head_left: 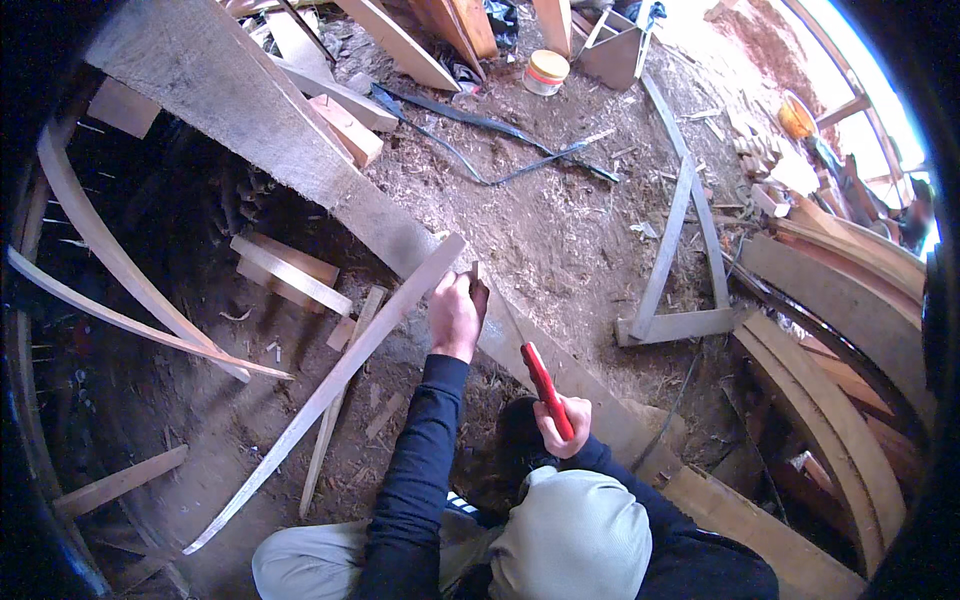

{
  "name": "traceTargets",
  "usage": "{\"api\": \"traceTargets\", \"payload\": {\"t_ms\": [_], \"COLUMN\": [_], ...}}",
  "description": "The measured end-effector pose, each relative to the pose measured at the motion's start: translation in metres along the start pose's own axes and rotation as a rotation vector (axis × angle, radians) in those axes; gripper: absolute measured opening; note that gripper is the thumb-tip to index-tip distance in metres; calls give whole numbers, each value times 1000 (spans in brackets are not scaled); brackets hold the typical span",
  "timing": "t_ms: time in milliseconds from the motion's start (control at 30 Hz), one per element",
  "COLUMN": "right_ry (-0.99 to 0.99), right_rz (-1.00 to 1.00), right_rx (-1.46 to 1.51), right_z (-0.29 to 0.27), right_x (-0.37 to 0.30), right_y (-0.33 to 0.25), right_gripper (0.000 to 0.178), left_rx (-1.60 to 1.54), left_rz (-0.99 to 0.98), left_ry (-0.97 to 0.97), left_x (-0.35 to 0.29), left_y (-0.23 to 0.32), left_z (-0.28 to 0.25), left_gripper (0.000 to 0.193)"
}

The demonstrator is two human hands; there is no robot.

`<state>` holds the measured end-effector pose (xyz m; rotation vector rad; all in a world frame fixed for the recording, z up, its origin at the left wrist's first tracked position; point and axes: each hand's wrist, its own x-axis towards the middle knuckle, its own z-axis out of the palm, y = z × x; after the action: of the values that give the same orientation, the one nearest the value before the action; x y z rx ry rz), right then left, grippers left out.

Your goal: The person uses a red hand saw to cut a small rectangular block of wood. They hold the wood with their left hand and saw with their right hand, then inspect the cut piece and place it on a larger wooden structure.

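My left hand point(458, 315) is closed over a small piece of wood point(476, 269), whose end sticks up past the fingers. Beside that hand, the top end of a long wooden strip point(330, 393) rests over a wide plank point(385, 228); the strip slants down to the lower left. In my right hand point(565, 425) is a saw point(545, 385) with a red handle, fingers wrapped round it. Its thin grey blade, seen nearly edge-on, points up and left toward the wood by my left hand. Whether the blade touches the wood I cannot tell.
The plank runs diagonally from upper left to lower right. Curved wooden strips point(120, 250) stand at left, curved boards point(820, 420) at right. A triangular wooden frame point(680, 325) lies on the dirt floor. Farther back are a tub point(545, 73) and a dark strap point(490, 124).
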<state>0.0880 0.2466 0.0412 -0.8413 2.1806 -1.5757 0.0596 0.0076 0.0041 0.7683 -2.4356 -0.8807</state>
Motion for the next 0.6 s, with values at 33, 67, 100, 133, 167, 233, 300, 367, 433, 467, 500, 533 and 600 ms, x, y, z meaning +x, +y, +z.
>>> {"api": "traceTargets", "payload": {"t_ms": [33,67,100,133,167,233,300,367,433,467,500,533,600], "right_ry": [-9,-7,-5,-6,-9,-11,2,2,29,43,18,-3,-10], "right_rz": [9,21,33,41,39,37,56,93,68,56,37,20,11], "right_rx": [18,34,49,71,106,167,134,146,196,220,188,154,130], "right_z": [0,-1,-2,-1,-2,-4,-4,-3,-2,-3,-4,-5,-7], "right_x": [1,1,1,1,2,3,6,2,1,1,3,7,9], "right_y": [-2,-3,-5,-6,-7,-9,-11,-8,-11,-13,-14,-14,-14], "right_gripper": [7,8,8,8,9,9,9,8,8,8,8,8,7], "left_rx": [-1,-2,8,25,42,58,42,12,45,61,51,38,35], "left_rz": [-6,-12,-4,4,12,37,37,12,19,21,-4,-27,-43], "left_ry": [-7,-15,-20,-22,-24,-1,4,-5,-16,-22,-45,-71,-94], "left_x": [0,0,0,0,1,3,2,3,3,3,3,3,3], "left_y": [0,1,1,1,0,-1,1,2,3,4,4,6,6], "left_z": [-1,-1,-1,-2,-4,-4,-3,-5,-6,-6,-7,-10,-8], "left_gripper": [13,13,13,13,13,13,13,12,12,13,13,13,13]}}
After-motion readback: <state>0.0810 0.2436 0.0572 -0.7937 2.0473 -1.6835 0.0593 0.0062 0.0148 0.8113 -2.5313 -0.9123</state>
